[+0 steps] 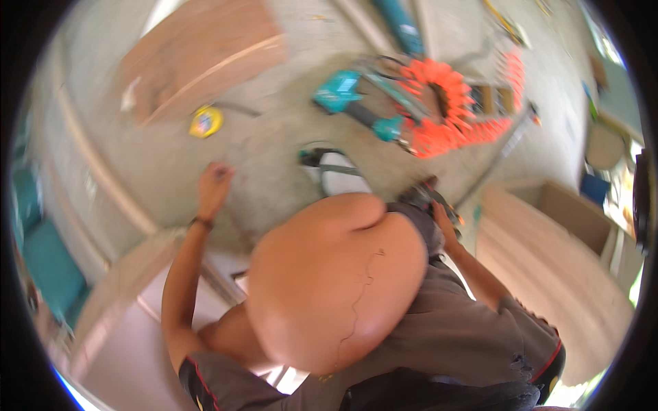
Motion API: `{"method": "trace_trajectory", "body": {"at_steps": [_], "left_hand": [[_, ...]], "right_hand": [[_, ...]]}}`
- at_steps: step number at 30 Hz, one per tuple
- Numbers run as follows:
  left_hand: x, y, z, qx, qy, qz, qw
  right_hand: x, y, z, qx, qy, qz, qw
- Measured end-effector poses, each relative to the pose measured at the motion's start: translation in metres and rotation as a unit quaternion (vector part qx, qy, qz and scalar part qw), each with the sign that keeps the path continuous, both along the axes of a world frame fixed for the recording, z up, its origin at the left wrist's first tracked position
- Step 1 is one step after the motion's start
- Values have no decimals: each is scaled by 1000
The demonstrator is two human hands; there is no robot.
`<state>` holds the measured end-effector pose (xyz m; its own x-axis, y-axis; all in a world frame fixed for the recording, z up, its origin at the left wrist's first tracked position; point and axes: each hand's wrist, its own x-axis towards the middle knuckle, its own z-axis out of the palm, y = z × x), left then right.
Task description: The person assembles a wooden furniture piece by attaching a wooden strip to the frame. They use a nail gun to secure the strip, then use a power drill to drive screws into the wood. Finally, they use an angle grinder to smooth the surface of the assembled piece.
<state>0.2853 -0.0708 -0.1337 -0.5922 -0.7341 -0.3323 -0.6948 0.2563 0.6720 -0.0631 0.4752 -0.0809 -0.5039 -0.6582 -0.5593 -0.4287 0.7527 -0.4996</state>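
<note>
My left hand (216, 183) is over the floor at left, fingers curled in, with a small dark spot at them that I cannot make out. A yellow tape measure (205, 121) lies beyond it. Beside my knee at right, my right hand (444, 220) is closed at a dark tool-like object (423, 194), whose kind is blurred. My bare bent leg (336, 281) fills the middle and hides the floor beneath. Ahead of it lies a teal nail gun (356, 103), next to an orange coiled air hose (445, 103).
A brown wooden board (205, 58) lies at the far left. A pale curved wooden piece (548, 260) stands at right, another pale panel piece (130, 322) at lower left. A sandal (340, 175) shows before my knee. A long metal bar (497, 154) lies at right.
</note>
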Motion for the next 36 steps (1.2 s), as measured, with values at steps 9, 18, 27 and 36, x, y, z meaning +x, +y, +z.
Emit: {"method": "trace_trajectory", "body": {"at_steps": [9,18,27,36], "left_hand": [[-44,29,-6,-74,0,77,994],[-53,35,-23,-118,43,58,990],[16,68,157,256,179,140,940],[77,120,172,192,496,469,705]], "right_hand": [[-8,-15,-13,-31,-39,-64,997],[-75,-17,31,-186,65,-125,972],[-47,-280,123,-321,-22,78,944],[114,-442,157,-317,-194,426,825]]}}
